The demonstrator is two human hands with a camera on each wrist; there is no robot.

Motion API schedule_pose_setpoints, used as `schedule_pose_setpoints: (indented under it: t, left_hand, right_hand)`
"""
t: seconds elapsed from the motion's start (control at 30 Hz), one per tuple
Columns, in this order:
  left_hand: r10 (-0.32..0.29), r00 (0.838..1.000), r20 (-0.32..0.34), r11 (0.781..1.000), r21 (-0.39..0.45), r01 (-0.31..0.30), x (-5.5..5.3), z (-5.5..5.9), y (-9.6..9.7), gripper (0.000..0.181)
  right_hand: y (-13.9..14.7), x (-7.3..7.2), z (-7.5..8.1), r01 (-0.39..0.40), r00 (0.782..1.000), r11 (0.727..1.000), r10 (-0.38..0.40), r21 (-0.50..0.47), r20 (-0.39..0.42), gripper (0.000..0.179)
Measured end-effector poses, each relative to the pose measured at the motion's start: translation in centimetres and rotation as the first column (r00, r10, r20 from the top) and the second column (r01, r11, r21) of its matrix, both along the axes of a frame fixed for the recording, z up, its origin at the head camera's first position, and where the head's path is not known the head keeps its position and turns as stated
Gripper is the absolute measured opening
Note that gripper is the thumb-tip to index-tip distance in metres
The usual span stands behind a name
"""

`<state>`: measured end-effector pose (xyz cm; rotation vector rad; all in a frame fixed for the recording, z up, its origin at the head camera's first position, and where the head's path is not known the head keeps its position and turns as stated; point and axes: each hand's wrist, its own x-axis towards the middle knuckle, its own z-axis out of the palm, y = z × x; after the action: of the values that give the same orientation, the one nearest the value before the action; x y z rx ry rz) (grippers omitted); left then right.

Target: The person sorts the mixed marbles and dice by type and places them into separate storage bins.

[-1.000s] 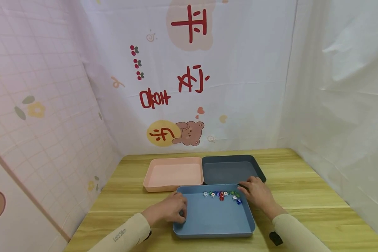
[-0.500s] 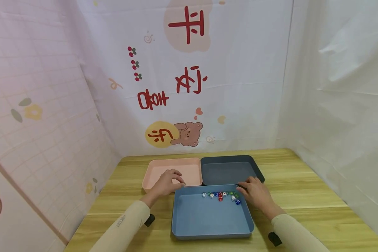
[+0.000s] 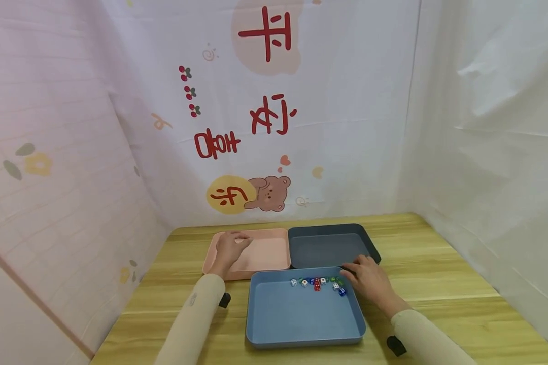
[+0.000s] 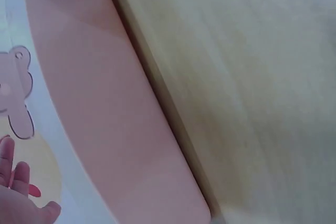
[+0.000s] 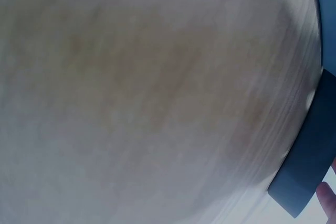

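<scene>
Head view. Wooden table (image 3: 438, 274) inside a tent of printed cloth; bear picture (image 3: 267, 192) on the back cloth (image 3: 347, 126). Three trays grouped at centre: pink tray (image 3: 265, 253) back left, dark grey tray (image 3: 329, 246) back right touching it, blue tray (image 3: 301, 314) in front, its far rim against both. Small dice (image 3: 317, 284), white, red, blue and green, lie in a loose row along the far edge of the blue tray.

Left hand (image 3: 230, 247) rests over the left part of the pink tray, fingers loosely bent, gripping nothing visible. Right hand (image 3: 365, 276) lies at the far right corner of the blue tray, fingers stretched flat toward the dice, fingertips just beside the rightmost ones; touching or not, cannot tell. Both sleeves cream.

Left wrist view. Blurred. Pink tray (image 4: 105, 119) runs diagonally, with the wooden table (image 4: 252, 77) to its right. Fingertips (image 4: 16, 182) show at lower left, relaxed and holding nothing.

Right wrist view. Heavily blurred tabletop (image 5: 147, 87); a corner of the dark grey tray (image 5: 310, 171) at right, one fingertip (image 5: 328, 198) beside it.
</scene>
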<state>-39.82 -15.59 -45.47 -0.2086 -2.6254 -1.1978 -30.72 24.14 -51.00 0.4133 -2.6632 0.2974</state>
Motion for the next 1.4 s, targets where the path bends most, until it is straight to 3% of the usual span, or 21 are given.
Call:
schedule_pose_setpoints:
  t: [0.17,0.43,0.53,0.73,0.97,1.13,1.4]
  left_hand:
    - [0.065,0.998,0.016,0.997,0.03,-0.065,-0.6,-0.4,-0.5,0.024]
    - [0.197,0.977,0.079,0.98,-0.056,-0.193,-0.2,-1.3,-1.8,0.015]
    - [0.219,0.972,0.089,0.975,-0.062,-0.214,-0.1,-1.3,-2.1,0.017]
    - [0.203,0.975,0.094,0.977,-0.084,-0.195,-0.3,-1.4,-1.9,0.02]
    - [0.185,0.981,0.056,0.981,-0.064,-0.181,-0.6,-1.2,-1.5,0.024]
    - [0.161,0.987,0.022,0.982,-0.105,-0.157,-1.0,-0.8,-1.5,0.023]
    - [0.124,0.991,0.04,0.987,-0.112,-0.119,-0.7,0.3,-1.6,0.027]
  right_hand:
    - [-0.2,-0.1,-0.1,-0.003,0.999,1.0,0.003,-0.004,-0.032,0.031]
    - [-0.6,-0.1,-0.3,-0.019,0.999,1.0,0.019,-0.004,-0.031,0.03]
    - [-0.7,-0.2,-0.3,-0.025,0.999,1.0,0.025,-0.008,-0.046,0.03]
    - [-0.7,-0.1,-0.1,-0.024,0.999,1.0,0.024,-0.004,-0.034,0.029]
    - [-0.6,0.1,-0.1,-0.022,0.999,1.0,0.021,-0.019,-0.047,0.029]
    - [-0.4,0.2,0.1,-0.026,0.998,1.0,0.025,-0.015,-0.051,0.027]
    - [-0.3,0.2,0.6,-0.043,0.999,0.999,0.043,0.028,-0.021,0.025]
